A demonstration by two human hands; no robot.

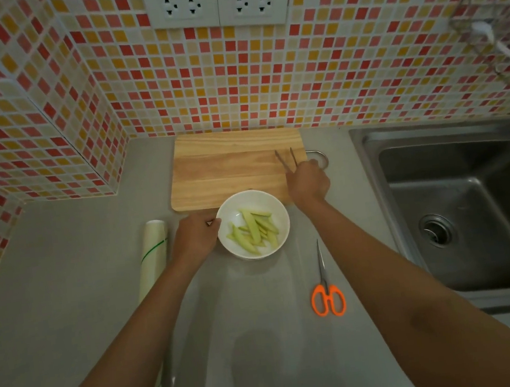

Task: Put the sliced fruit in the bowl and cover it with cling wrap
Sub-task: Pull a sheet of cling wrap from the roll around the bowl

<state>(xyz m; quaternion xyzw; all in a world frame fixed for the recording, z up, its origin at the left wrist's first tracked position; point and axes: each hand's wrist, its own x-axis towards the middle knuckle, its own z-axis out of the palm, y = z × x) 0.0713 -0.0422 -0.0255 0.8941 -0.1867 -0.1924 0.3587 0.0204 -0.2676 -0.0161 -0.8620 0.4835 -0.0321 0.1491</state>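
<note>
Several fruit slices [255,230] in white bowl [249,200]; left hand [195,237] gripping rim.

The right hand [308,183] hides the tongs' [286,157] grip; both forearms run off-frame.

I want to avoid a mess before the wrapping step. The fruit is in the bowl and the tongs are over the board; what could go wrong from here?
1. The white bowl sits partly on the cutting board edge, held at its rim by the left hand; it may tilt when released.
2. The tongs in the right hand could roll off if dropped near the sink.
3. The cling wrap roll and scissors lie on opposite sides, so reaching across may knock the bowl.
</note>
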